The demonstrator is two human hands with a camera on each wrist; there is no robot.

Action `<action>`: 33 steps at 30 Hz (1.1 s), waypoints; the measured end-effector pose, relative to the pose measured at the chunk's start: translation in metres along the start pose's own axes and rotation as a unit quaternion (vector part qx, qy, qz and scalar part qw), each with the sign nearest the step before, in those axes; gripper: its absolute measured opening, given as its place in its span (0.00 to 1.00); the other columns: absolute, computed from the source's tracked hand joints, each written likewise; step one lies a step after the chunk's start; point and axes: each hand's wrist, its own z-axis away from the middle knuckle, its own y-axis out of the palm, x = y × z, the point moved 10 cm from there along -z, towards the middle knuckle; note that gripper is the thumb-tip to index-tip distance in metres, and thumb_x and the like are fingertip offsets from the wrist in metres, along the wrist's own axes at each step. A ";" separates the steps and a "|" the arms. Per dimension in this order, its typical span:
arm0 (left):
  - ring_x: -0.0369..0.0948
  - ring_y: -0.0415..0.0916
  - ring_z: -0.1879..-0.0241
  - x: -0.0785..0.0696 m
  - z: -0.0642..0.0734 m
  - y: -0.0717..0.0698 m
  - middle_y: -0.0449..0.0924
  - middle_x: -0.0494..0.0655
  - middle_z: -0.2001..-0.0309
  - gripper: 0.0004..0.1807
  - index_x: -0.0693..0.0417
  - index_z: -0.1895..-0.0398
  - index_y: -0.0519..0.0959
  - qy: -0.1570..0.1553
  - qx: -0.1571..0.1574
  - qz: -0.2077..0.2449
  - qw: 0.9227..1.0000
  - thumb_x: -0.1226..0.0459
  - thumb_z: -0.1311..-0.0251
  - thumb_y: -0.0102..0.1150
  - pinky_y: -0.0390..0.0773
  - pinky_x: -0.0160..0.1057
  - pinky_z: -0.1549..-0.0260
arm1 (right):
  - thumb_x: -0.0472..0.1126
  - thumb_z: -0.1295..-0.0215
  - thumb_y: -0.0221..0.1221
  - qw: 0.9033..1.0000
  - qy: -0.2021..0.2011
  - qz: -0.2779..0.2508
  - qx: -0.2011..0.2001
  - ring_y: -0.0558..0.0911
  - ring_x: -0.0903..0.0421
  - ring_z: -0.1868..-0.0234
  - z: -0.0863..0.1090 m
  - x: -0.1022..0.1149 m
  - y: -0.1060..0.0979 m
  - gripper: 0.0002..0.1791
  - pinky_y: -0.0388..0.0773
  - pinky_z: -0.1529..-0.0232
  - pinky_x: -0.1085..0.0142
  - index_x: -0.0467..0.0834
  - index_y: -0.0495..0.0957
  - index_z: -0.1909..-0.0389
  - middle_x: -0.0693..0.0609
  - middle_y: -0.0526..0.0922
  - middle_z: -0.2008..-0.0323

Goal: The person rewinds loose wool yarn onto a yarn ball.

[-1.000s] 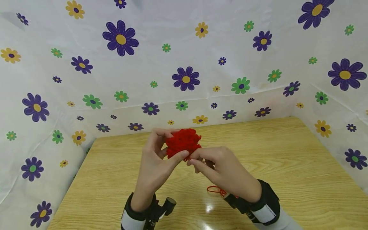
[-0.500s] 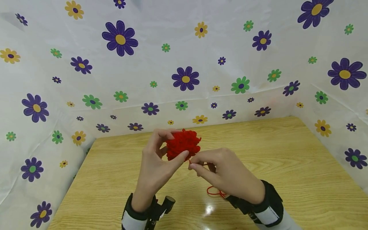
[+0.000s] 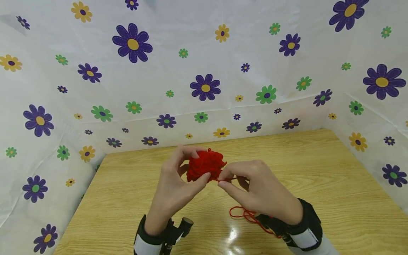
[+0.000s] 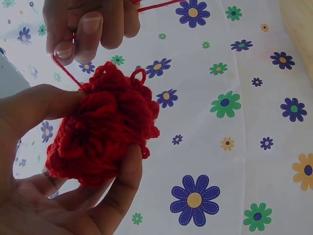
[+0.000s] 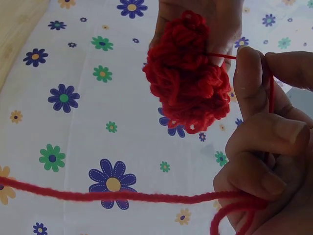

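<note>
A bundle of red yarn (image 3: pixel 205 165), loopy at its edges, is held above the table in my left hand (image 3: pixel 178 184). My left thumb presses its near side and the fingers curl round the far side, as the left wrist view shows. Just to the right, my right hand (image 3: pixel 255 184) pinches a red strand (image 5: pixel 224 57) between thumb and index finger. That strand runs taut from the bundle to the pinch. More yarn (image 5: pixel 132 197) passes through the curled lower fingers of the right hand in the right wrist view.
Loose loops of red yarn (image 3: pixel 247 214) lie on the wooden table (image 3: pixel 127 198) below my right hand. A white cloth with purple, green and yellow flowers (image 3: pixel 205 88) stands behind the table and along both sides. Each wrist wears a black strap with a camera mount.
Both hands and the yarn bundle have shifted slightly right, and the bundle has turned a little. The right hand has drawn away from the bundle with the strand. More loose yarn shows on the table.
</note>
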 end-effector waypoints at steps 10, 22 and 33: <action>0.43 0.71 0.55 0.000 0.003 0.018 0.73 0.50 0.53 0.22 0.59 0.61 0.68 -0.001 0.088 0.012 0.996 0.78 0.61 0.63 0.76 0.38 0.62 | 0.37 0.46 0.60 0.999 -0.013 -0.033 -0.034 0.62 0.66 0.86 -0.002 0.009 -0.016 0.05 0.59 0.90 0.74 0.49 0.78 0.69 0.64 0.76 0.75; 0.40 0.74 0.61 -0.011 0.011 0.036 0.75 0.42 0.57 0.23 0.55 0.58 0.69 0.021 0.186 0.027 0.982 0.78 0.60 0.63 0.77 0.37 0.65 | 0.35 0.50 0.63 0.998 -0.028 -0.023 -0.058 0.63 0.66 0.85 -0.007 0.019 -0.025 0.07 0.60 0.89 0.73 0.48 0.80 0.70 0.64 0.78 0.73; 0.47 0.69 0.56 -0.033 0.012 0.032 0.66 0.56 0.53 0.21 0.60 0.62 0.68 0.079 0.183 0.101 0.975 0.82 0.62 0.59 0.78 0.42 0.65 | 0.32 0.52 0.64 0.997 -0.021 -0.006 -0.078 0.62 0.64 0.85 -0.011 0.015 -0.030 0.06 0.58 0.87 0.71 0.45 0.80 0.72 0.59 0.77 0.77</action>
